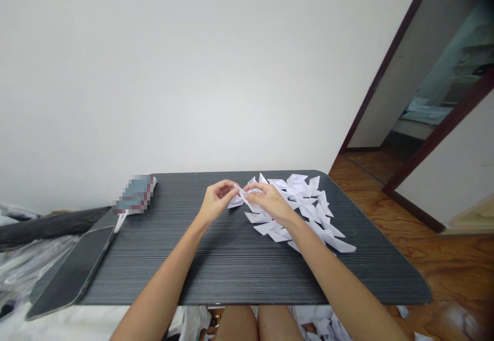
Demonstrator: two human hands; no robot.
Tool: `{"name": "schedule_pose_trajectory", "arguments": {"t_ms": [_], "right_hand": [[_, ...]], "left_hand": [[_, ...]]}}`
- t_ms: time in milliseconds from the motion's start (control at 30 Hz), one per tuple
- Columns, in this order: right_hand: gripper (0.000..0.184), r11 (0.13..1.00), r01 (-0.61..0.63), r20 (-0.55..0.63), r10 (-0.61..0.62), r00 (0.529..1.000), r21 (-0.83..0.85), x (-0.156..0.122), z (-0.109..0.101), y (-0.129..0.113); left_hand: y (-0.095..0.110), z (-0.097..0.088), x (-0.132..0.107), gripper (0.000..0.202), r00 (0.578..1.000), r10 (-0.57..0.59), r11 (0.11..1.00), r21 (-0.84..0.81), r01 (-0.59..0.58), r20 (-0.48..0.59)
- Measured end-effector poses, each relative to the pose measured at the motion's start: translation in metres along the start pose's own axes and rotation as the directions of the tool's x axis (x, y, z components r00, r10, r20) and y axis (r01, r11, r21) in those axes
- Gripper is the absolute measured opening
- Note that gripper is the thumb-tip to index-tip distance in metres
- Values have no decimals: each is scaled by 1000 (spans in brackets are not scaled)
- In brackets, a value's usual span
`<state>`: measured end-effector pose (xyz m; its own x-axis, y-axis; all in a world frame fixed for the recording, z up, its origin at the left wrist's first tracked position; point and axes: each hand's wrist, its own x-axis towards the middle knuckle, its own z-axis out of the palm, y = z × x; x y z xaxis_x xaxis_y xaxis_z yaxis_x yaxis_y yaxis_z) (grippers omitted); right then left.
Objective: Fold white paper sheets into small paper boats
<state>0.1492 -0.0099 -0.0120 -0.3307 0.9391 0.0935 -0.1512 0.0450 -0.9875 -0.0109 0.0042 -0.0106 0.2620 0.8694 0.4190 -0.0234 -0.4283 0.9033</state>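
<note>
Between my two hands, over the middle of the dark table, is a small piece of folded white paper (241, 193). My left hand (218, 198) pinches its left end between thumb and fingertips. My right hand (268, 200) has its fingers closed on the paper's right side. Several folded white paper pieces (309, 210) with pointed ends lie in a loose heap beside and beyond my right hand. Part of the heap is hidden behind my right hand and forearm.
The dark table (162, 258) stands against a white wall (216, 73). On its left are a tablet (75, 269) and a blurred-out item (135, 195). Clear plastic and a black roll (50, 226) lie left of it. White paper scraps (324, 325) show below the front edge.
</note>
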Motion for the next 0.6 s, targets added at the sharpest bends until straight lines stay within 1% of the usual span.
{"name": "schedule_pose_trajectory", "arguments": {"t_ms": [133, 233, 333, 400, 467, 533, 600], "right_hand": [[25, 999, -28, 25, 28, 999, -27, 2, 0, 1], [21, 993, 36, 8, -35, 999, -115, 3, 1, 1], [20, 976, 48, 38, -41, 998, -214, 3, 4, 4], [25, 951, 53, 76, -31, 997, -304, 0, 9, 9], [30, 897, 98, 108, -56, 993, -431, -5, 16, 16], [24, 800, 150, 141, -83, 987, -581, -9, 24, 26], [11, 665, 182, 169, -85, 982, -724, -13, 32, 35]], "left_hand": [[0, 1, -1, 18, 999, -2, 998, 59, 0, 42], [2, -1, -1, 22, 993, -81, 991, 116, 71, 84], [8, -7, -3, 20, 974, -176, 948, 291, 129, 141], [9, -11, -9, 21, 966, -205, 884, 453, 114, 156], [6, -14, -21, 19, 964, -222, 786, 612, 89, 145], [-1, -15, -36, 14, 959, -254, 653, 754, 73, 127], [-8, -14, -52, 11, 960, -253, 532, 846, 35, 120]]}}
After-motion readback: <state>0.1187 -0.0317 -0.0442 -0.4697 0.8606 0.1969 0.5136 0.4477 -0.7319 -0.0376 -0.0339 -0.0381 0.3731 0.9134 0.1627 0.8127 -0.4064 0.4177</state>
